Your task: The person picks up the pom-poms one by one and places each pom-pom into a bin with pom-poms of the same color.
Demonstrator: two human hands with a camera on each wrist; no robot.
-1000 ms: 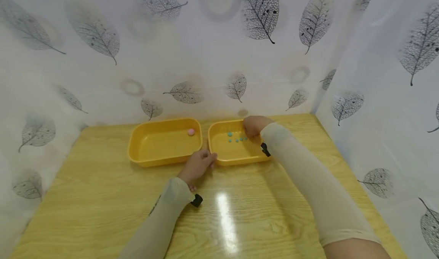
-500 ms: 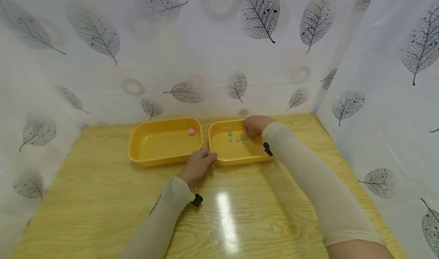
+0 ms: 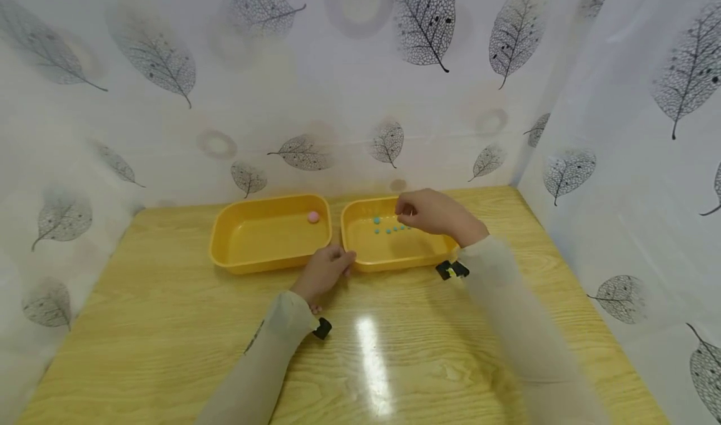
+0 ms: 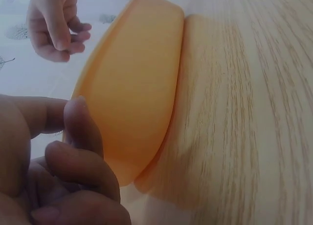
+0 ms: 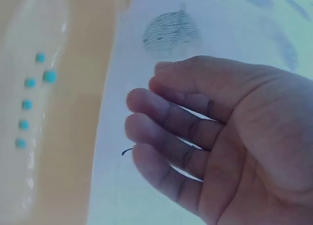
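Observation:
My left hand [image 3: 325, 271] pinches the front left corner of the right yellow tray [image 3: 402, 265] between thumb and forefinger; the left wrist view shows those fingers at the tray's rim [image 4: 128, 88]. Over the back right of that tray hovers my right hand [image 3: 430, 212], its fingers loosely bent. Thumb and forefinger come together in the right wrist view, with nothing visible between them. On the tray floor lie several small teal cubes [image 5: 27, 104], mostly in a line, with a larger teal cube [image 5: 49, 76] beside them. The right hand partly covers the line in the head view.
Left of it stands a second yellow tray [image 3: 270, 263] with a pink ball [image 3: 313, 217] in its back right corner. Both trays rest on a wooden table [image 3: 186, 325] near the leaf-print sheeting [image 3: 338, 99] that hangs behind and at the sides.
My right hand has risen out of the right tray, and one more teal cube shows at the right end of the line. The left hand has stayed at the tray's corner.

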